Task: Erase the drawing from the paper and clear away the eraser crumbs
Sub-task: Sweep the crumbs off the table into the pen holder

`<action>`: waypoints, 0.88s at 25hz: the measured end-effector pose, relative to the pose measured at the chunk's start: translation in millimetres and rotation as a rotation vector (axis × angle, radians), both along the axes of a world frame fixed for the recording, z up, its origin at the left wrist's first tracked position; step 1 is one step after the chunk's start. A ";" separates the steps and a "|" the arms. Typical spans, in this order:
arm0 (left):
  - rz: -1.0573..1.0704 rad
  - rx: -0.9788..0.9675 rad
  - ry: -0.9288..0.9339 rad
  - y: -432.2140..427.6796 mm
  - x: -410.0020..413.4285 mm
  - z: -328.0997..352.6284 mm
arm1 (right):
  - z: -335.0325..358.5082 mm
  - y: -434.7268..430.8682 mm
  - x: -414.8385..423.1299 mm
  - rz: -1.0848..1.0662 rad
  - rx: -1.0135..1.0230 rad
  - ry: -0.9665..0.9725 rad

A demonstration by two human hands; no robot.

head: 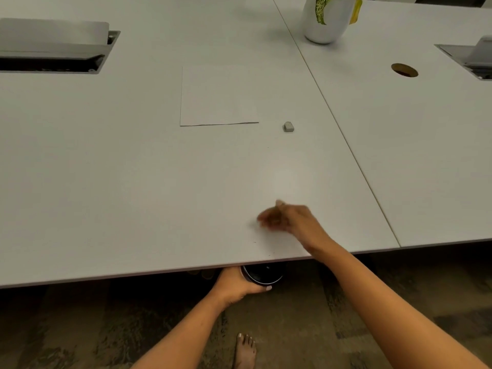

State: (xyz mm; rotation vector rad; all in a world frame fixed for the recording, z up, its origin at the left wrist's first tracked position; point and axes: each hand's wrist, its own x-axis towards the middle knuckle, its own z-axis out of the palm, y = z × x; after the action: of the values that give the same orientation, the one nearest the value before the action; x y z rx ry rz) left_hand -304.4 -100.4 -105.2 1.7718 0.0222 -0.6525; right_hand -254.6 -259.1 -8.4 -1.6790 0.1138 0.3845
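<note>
1. A wide white table fills most of the room in front of me. It is butted against a second white table on the right, with a thin seam running diagonally between them.
2. The paper lies flat in the middle of the near table, and its surface looks blank from here.
3. The eraser, a small grey block, sits just to the right of the paper's lower corner, apart from it and untouched.
4. A few dark eraser crumbs speckle the table close to its front edge.
5. The right hand is over the table near those specks. It is smeared by motion, so I cannot tell how its grip stands.
6. The left hand is just below the front edge, its grip curled round a dark round container held under the table lip.
7. A white plant pot with mottled leaves stands at the far end by the seam.
8. An open cable hatch is set into the near table at far left. Another hatch and a round hole mark the second table.
9. Below is dark mottled carpet, with a bare foot on it.
</note>
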 end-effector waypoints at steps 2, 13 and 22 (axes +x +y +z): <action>0.002 0.012 -0.005 0.3 -0.2 -2.1 | -4.3 -6.0 9.4 -0.110 -0.227 -0.166; -0.016 -0.027 -0.007 -0.2 -0.3 5.5 | -23.1 -12.1 -44.6 0.615 -0.568 -0.303; -0.009 0.020 -0.003 0.5 -0.6 8.8 | -13.0 8.8 -16.7 -0.132 -0.549 -0.263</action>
State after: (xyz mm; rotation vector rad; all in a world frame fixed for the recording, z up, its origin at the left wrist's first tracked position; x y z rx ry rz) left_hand -305.0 -99.9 -96.4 1.7925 0.0191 -0.6581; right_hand -271.3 -250.4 -21.4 -2.2335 0.1421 0.0243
